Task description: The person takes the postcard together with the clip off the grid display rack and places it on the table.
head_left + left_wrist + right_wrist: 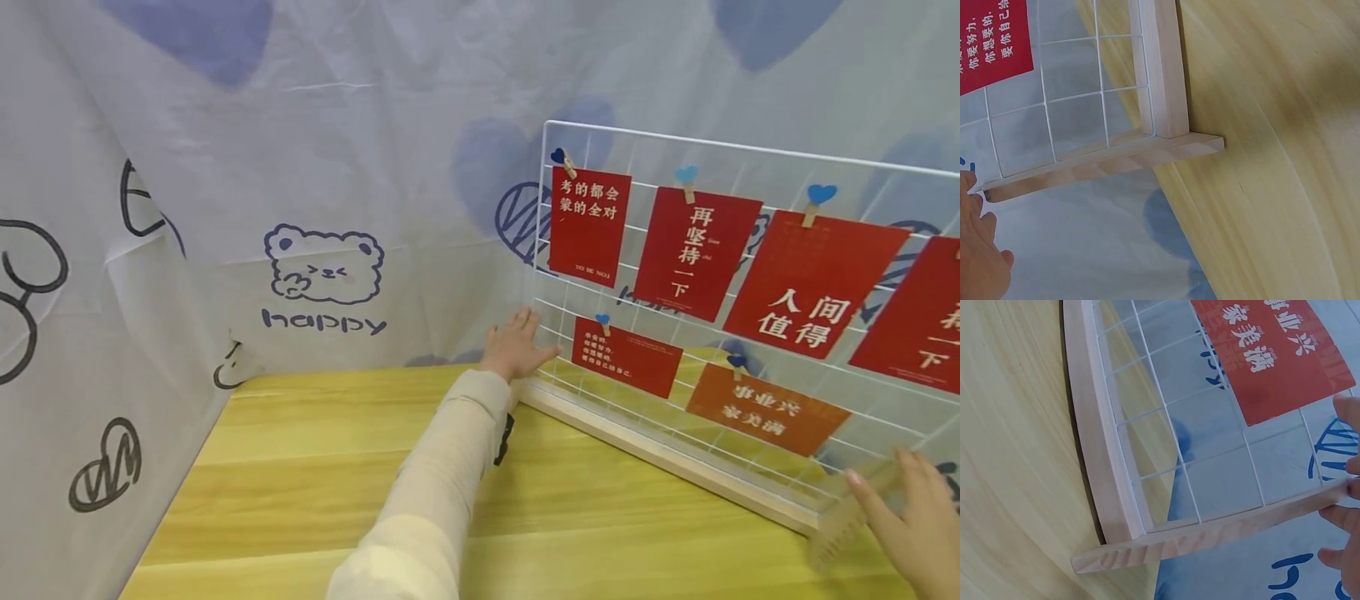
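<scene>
From the head view, the left hand point(513, 343) lies with fingers straight and spread against the left edge of a white wire grid panel point(750, 154), which stands upright in a pale wooden base point(660, 454) on the yellow wooden table point(315, 467). The right hand point(911, 521) sits at the panel's opposite, lower end, fingers extended and relaxed beside the base's end foot; neither hand curls round anything. Between the two hands, red cards point(589, 225) hang from the wires on small heart-topped clips point(686, 179), and a white cloth backdrop point(322, 275) printed with a bear and "happy" rises just beyond the left hand. In the left wrist view, only the edge of that hand point(979, 250) shows, its fingertips just beside the end of the base's cross foot point(1110, 164); whether they touch is unclear. In the right wrist view, the fingers point(1342, 515) of the right hand meet the far end of the other cross foot point(1210, 534), lying straight along it, with an orange-red card point(1272, 353) clipped to the wires just above them.
</scene>
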The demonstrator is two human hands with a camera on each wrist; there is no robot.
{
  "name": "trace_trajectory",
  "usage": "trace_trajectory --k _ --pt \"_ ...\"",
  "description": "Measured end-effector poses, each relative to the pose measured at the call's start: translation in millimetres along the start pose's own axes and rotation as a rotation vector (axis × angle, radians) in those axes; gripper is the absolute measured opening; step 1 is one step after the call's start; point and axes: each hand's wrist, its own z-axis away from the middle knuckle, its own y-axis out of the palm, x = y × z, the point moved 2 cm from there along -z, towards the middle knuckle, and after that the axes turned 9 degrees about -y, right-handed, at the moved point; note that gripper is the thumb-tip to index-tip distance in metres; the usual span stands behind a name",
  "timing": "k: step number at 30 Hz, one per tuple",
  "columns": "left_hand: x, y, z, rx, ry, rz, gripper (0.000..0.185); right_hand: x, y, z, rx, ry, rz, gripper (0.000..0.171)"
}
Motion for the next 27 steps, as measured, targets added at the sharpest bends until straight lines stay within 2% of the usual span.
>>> trace_trajectory --k 6,13,19,24,27 --pt "0.0 -0.1 -3.9 0.011 0.000 0.002 0.075 2.9 -0.2 -6.0 0.038 0.122 0.068 0.070" --pt "0.0 0.9 -5.0 -0.010 0.012 -0.044 0.071 0.5 -1.1 -6.9 0.027 0.164 0.067 0.067" --pt "0.3 -1.2 -5.2 -0.003 0.027 -0.058 0.070 -12.7 5.4 -10.1 0.014 0.255 0.077 0.069" --pt "1.0 -3.6 -4.1 -0.005 0.034 -0.047 0.068 -17.2 10.0 -10.9 -0.025 0.276 0.078 0.067" --pt "1.9 -4.1 -3.2 0.001 0.030 -0.032 0.067 -11.4 7.8 -11.1 -0.033 0.285 0.061 0.063"
